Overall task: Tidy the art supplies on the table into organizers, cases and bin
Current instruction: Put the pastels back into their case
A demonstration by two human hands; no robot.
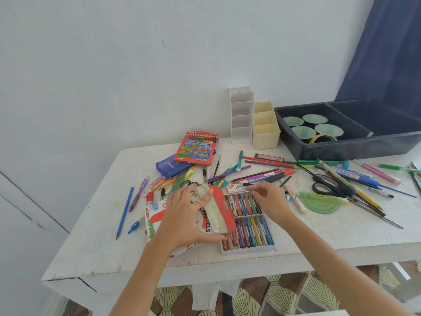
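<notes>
An open box of oil pastels (pixel 248 222) lies at the front of the white table (pixel 319 236), its tray full of coloured sticks. My left hand (pixel 189 215) grips the box's red lid flap (pixel 218 210), with fingers curled round its taped edge. Over the tray's far edge my right hand (pixel 268 199) pinches something small, too small to tell what, beside a small white staples box (pixel 235 189). Loose pens, pencils and markers (pixel 262 172) lie scattered across the table behind both hands.
A white drawer organizer (pixel 241 115) and a cream compartment holder (pixel 265 126) stand by the wall. A dark blue bin (pixel 350 147) holds tape rolls. Black scissors (pixel 328 185), a green protractor (pixel 321 202), a colour-pencil box (pixel 197 148) and a blue pencil case (pixel 170 167) lie around.
</notes>
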